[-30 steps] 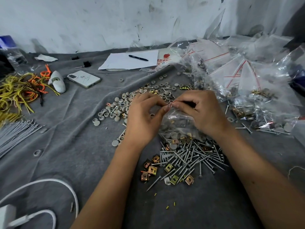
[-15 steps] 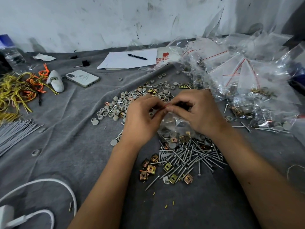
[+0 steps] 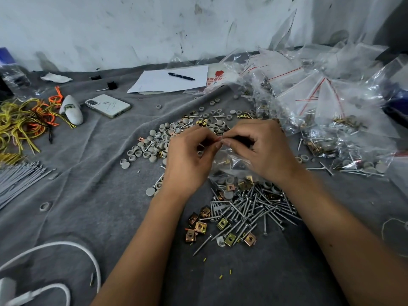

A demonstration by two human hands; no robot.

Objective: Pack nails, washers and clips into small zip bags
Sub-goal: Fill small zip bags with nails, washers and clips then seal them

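Both hands pinch one zip bag (image 3: 231, 164) at its mouth, just above the nail pile (image 3: 254, 208): left hand (image 3: 187, 160) and right hand (image 3: 260, 149) meet fingertip to fingertip. Likely sealing; run the pinch along the whole strip, contents kept low. Beyond the pile, a packet (image 3: 217, 77) shows red print, too small to read.
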